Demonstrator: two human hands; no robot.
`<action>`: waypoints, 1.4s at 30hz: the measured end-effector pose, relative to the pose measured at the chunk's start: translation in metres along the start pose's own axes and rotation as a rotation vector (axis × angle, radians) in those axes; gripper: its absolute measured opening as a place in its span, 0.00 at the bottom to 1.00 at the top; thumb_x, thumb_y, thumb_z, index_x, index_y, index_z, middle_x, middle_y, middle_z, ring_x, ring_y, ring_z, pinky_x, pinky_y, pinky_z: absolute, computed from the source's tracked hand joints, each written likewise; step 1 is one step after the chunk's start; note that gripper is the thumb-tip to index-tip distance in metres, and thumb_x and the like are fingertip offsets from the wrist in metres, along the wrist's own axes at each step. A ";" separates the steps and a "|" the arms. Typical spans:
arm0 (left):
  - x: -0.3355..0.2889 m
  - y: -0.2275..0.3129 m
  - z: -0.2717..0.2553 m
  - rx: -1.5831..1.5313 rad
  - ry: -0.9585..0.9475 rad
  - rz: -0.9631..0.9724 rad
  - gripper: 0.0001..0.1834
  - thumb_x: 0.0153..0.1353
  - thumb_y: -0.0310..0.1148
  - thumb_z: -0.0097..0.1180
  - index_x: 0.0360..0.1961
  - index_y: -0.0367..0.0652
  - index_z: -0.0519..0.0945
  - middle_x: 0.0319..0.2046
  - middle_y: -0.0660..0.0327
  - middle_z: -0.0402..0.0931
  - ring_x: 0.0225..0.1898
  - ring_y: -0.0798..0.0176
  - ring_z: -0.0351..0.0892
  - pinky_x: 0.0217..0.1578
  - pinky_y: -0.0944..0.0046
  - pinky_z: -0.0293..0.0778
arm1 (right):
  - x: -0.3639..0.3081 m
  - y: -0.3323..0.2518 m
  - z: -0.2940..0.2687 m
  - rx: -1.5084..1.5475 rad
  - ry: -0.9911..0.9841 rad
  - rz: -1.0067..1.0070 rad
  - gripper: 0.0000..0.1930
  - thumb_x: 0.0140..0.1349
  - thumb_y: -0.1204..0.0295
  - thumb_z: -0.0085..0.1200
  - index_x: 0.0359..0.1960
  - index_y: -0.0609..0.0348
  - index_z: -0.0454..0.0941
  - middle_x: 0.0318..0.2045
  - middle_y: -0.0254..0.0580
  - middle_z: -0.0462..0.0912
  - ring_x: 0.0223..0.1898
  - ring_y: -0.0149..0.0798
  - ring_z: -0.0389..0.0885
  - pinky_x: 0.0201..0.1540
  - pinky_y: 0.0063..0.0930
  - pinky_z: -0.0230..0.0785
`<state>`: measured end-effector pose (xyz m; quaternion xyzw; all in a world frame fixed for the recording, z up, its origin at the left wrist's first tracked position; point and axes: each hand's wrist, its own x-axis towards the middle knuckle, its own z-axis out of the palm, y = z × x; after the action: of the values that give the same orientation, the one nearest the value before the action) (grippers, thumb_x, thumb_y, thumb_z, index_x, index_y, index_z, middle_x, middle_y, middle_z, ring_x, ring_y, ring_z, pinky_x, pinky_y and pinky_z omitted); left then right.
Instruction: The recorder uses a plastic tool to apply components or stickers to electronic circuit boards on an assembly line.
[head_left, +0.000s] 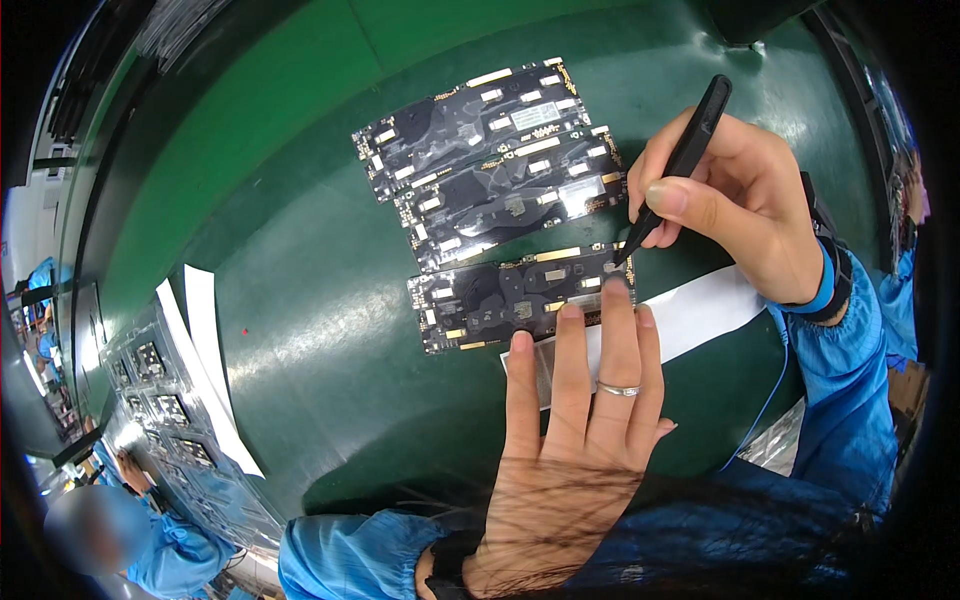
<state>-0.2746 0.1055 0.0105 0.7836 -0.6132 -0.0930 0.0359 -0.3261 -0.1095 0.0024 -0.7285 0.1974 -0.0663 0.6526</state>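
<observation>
Three long black circuit boards lie on the green mat: a far board, a middle board overlapping close beside it, and a near board set slightly apart. My left hand, with a ring on one finger, lies flat with its fingers stretched out. Its fingertips rest on the near board's lower right edge. My right hand is closed around black tweezers, held at a slant. Their tip meets the right end of the near board, just above my left fingertips.
A white paper strip passes under my left hand. More white strips and a clear tray with small boards are at the left. A blue cord hangs from my right wrist strap. A co-worker sits at lower left.
</observation>
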 end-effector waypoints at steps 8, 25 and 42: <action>0.005 -0.004 0.000 -0.018 0.016 0.003 0.47 0.54 0.66 0.58 0.67 0.43 0.69 0.68 0.50 0.64 0.62 0.54 0.68 0.63 0.45 0.65 | -0.003 -0.016 -0.010 -0.185 -0.054 0.024 0.07 0.68 0.75 0.56 0.42 0.66 0.77 0.34 0.41 0.81 0.32 0.28 0.82 0.38 0.21 0.75; -0.034 0.030 -0.002 -0.054 -0.068 0.085 0.28 0.70 0.45 0.39 0.65 0.41 0.70 0.66 0.50 0.66 0.67 0.48 0.65 0.69 0.41 0.60 | -0.016 0.006 0.022 -0.091 -0.289 -0.344 0.08 0.58 0.79 0.63 0.38 0.70 0.82 0.33 0.53 0.86 0.34 0.43 0.86 0.39 0.31 0.79; -0.031 0.028 -0.003 -0.052 -0.050 0.081 0.28 0.70 0.46 0.39 0.65 0.42 0.72 0.65 0.49 0.66 0.66 0.48 0.66 0.68 0.40 0.62 | -0.020 0.004 0.023 -0.117 -0.228 -0.150 0.07 0.57 0.80 0.63 0.37 0.69 0.82 0.32 0.51 0.86 0.33 0.41 0.87 0.39 0.28 0.77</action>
<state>-0.3075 0.1283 0.0212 0.7544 -0.6425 -0.1268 0.0448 -0.3373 -0.0812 -0.0012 -0.7809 0.0706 -0.0198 0.6203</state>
